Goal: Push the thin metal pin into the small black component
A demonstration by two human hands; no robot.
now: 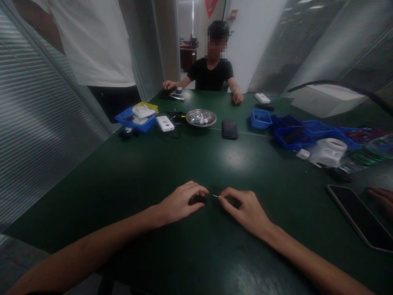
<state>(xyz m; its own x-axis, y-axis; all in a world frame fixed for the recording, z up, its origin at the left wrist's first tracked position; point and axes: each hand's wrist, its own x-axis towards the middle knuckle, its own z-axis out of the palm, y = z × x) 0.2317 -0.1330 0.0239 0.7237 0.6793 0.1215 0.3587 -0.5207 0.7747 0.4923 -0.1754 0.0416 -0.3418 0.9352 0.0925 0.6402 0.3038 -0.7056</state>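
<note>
My left hand rests on the green table, fingers curled over a small dark object that I cannot make out. My right hand lies just to its right, fingers pinched on a thin, light, pin-like piece whose tip points toward the left hand. The two hands nearly touch at the fingertips.
A phone lies at the right, with another person's fingers beside it. Farther back sit a metal bowl, a black square device, a white device, blue trays and a white vented part. A person in black sits opposite.
</note>
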